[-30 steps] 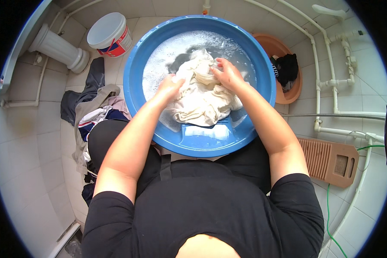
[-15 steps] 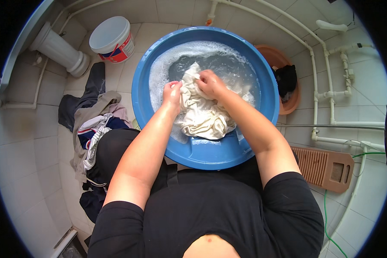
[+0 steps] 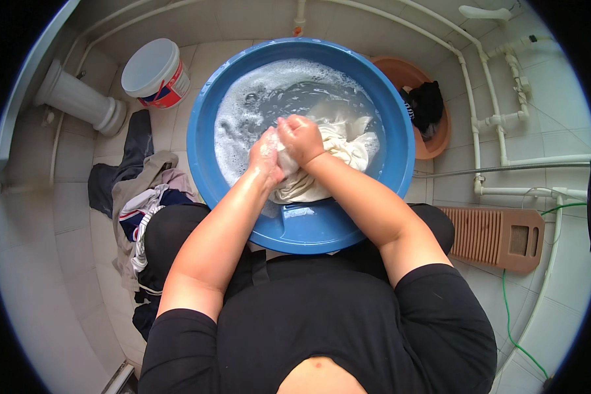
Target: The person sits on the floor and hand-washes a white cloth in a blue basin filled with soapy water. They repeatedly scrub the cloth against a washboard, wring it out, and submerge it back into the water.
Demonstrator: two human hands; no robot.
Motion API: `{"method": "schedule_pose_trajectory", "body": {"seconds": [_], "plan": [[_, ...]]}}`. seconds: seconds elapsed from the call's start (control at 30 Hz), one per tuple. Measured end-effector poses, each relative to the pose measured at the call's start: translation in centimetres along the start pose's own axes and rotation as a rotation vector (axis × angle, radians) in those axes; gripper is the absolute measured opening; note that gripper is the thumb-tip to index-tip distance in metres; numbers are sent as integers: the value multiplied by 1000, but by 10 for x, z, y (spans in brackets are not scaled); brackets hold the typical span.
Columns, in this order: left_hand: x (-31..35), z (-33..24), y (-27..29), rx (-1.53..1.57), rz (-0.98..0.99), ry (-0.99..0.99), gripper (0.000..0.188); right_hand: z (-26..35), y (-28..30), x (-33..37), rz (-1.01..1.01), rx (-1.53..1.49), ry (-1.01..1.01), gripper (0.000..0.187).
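A large blue basin of foamy grey water stands in front of me. In it lies a wet cream-white garment, bunched up and partly under the water on the right. My left hand and my right hand press together over the near middle of the basin. Both are closed on a bunch of the garment, which shows between and below them. Suds cover part of my left hand. The garment's exact kind is hidden by its folds.
Left of the basin are a white bucket and a heap of clothes on the tiled floor. An orange-brown tub with dark clothing stands right, near white pipes. A brown washboard lies at the right.
My hands have come together, the right one moving left and slightly lower. The garment's raised top has dropped, and much of the cloth has shifted right. The view has shifted slightly.
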State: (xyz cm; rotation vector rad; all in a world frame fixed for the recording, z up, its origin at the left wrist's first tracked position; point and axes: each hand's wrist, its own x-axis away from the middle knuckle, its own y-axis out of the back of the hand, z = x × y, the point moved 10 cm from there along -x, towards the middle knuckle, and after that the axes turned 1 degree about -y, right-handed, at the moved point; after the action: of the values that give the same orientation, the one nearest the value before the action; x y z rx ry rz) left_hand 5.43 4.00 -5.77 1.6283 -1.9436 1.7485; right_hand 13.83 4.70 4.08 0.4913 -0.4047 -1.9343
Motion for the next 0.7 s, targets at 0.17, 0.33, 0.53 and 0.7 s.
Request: {"method": "schedule_pose_trajectory", "body": {"seconds": [0.17,0.33,0.53,0.7], "plan": [[-12,6,4,123,768,284,37,88,-9,51,14,11,437,22],[18,11,-6,-259,25,201,62,14,-7,-2,16,177,136,28],[35,-17,-43,-255,283,108,36,-44,7,-56,369,291,-89,40],[3,-53,-2,195,108,-102,43,-99,12,-25,620,624,114,47]]}}
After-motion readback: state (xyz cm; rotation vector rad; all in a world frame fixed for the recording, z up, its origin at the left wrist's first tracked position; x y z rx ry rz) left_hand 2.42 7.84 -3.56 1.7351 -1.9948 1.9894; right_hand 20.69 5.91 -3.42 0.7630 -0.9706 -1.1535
